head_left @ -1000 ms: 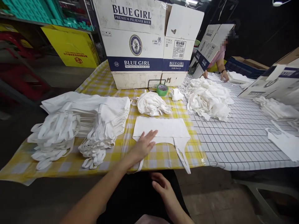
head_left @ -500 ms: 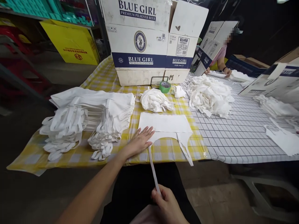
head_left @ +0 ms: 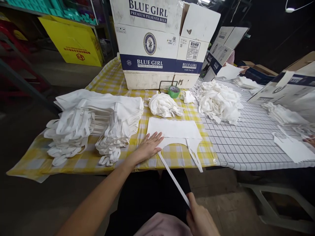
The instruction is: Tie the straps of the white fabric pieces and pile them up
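A white strappy top (head_left: 175, 128) lies flat on the yellow checked cloth, its straps toward me. Spread fingers of my left hand (head_left: 149, 146) press down on its left side, close to where a strap starts. That strap (head_left: 173, 178) runs taut over the table edge, and my right hand (head_left: 200, 213) grips its end above my lap. The other strap (head_left: 195, 157) lies loose at the right of the garment. To the left stands a thick stack of similar white tops (head_left: 108, 105) with straps hanging toward me. Behind the garment sits a crumpled white bundle (head_left: 164, 105).
A large beer carton (head_left: 157, 46) stands at the back, with a roll of green tape (head_left: 173, 91) before it. A heap of white fabric (head_left: 219, 101) lies on the grid cloth (head_left: 221, 144). Another person's hand (head_left: 310, 140) shows at the far right edge.
My right hand has moved to the right, swinging the strap from nearly straight down to a slant. My left hand stays in place. The co-worker at the back has lifted a white piece.
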`<state>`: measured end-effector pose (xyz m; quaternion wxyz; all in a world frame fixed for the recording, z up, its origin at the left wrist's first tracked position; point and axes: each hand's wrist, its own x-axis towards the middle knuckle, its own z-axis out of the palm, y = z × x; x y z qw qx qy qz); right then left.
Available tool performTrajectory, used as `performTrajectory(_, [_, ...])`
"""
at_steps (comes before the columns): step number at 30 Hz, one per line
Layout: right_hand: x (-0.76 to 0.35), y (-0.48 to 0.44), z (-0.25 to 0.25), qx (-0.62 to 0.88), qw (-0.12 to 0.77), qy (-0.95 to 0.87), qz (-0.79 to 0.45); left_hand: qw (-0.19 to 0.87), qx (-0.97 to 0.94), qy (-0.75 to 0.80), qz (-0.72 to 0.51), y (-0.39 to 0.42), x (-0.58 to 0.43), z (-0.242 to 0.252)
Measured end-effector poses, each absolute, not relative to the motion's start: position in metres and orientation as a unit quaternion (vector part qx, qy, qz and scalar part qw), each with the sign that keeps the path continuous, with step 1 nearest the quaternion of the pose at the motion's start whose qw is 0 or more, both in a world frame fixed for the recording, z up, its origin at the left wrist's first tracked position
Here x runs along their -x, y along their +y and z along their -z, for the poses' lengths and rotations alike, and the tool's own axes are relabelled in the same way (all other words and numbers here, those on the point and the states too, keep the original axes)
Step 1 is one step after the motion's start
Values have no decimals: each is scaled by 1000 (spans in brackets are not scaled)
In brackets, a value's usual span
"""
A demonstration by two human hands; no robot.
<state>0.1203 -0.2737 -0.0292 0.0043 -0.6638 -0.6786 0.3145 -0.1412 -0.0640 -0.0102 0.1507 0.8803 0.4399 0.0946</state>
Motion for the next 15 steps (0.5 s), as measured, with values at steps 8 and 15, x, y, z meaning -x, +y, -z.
performTrajectory(8, [-139, -244, -14, 646, -64, -724, -232, 155, -862, 470, -112, -68, 136, 4])
performTrajectory(15, [-130, -201, -70, 528, -43, -814, -238, 409, -810, 358, -220, -124, 86, -58])
